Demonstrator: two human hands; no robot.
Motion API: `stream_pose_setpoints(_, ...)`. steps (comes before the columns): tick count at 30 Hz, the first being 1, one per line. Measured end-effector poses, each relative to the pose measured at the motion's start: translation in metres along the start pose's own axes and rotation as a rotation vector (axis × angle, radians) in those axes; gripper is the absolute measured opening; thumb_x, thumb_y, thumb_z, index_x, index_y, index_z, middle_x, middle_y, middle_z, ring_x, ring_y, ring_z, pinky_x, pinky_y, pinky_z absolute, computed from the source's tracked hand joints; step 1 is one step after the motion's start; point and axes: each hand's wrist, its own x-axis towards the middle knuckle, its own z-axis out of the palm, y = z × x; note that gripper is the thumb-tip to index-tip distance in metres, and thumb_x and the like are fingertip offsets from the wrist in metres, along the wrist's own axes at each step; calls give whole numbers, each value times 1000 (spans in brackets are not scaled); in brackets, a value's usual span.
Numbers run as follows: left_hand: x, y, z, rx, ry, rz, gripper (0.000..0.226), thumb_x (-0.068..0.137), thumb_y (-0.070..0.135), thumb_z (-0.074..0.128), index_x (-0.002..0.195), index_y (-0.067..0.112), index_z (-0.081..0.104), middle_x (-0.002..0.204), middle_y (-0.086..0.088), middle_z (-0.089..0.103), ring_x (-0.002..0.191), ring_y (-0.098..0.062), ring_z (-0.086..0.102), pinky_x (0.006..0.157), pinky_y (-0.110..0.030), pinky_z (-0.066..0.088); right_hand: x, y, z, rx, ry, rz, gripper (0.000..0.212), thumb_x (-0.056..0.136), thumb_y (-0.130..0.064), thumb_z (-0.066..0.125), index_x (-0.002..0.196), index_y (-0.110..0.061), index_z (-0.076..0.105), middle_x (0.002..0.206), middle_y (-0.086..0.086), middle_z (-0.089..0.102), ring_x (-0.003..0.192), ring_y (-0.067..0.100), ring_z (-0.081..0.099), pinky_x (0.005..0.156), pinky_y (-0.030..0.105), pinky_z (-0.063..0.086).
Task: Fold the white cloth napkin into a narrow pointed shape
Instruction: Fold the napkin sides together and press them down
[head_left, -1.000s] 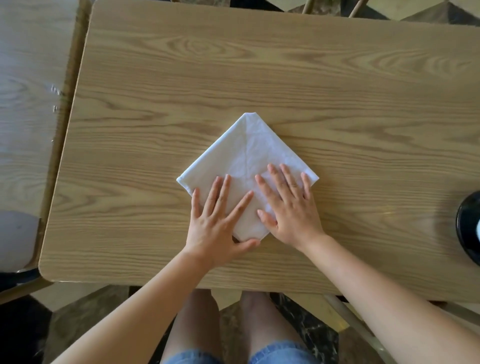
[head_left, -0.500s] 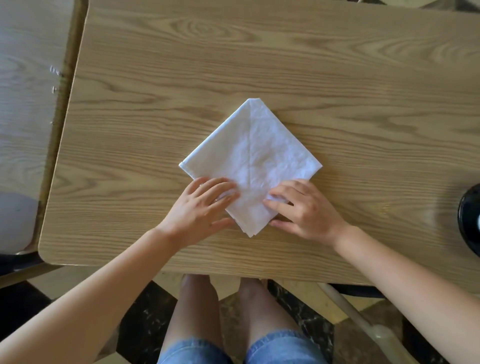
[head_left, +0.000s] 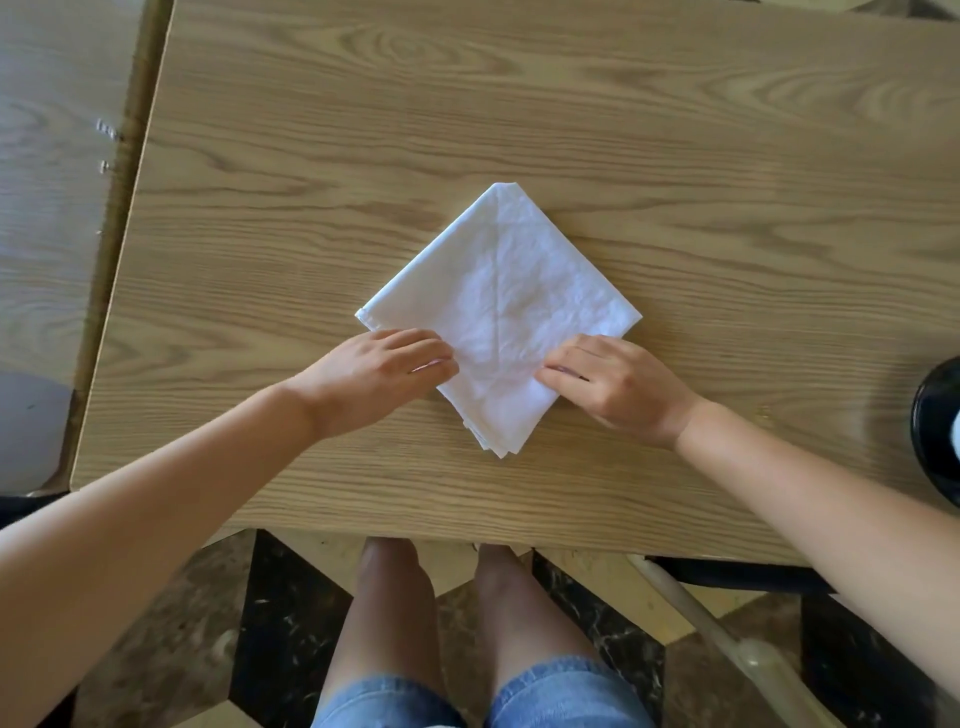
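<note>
The left hand (head_left: 371, 371) rests on the lower-left edge of the white cloth napkin (head_left: 501, 306), fingers (head_left: 426, 358) curled, pinching nothing. The napkin lies flat as a diamond on the wooden surface (head_left: 519, 104). The right hand (head_left: 618, 384) rests on its lower-right edge, fingers likewise curled.

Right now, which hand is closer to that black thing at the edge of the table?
The right hand. It rests on the napkin's right side, nearer the black thing; the left hand is on the far side of the napkin.
</note>
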Motion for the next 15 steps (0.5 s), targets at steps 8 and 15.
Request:
stream_pose_setpoints(8,13,-6,-2,27,-42,-131,13,84,3,51,93,8,59,86,-7,59,73,-28,56,53,-34,49,9,-4,-1,133,11,181,12,79,2,57,87,-2,65,84,10,64,73,27,56,62,35,50)
stream_pose_setpoints(15,27,-1,4,-72,82,-270,15,77,20,58,84,7,58,79,-5,58,73,-26,51,64,-32,43,28,-8,-8,545,123,710,21,78,-27,56,83,-9,65,67,-13,56,68,2,51,62,14,36)
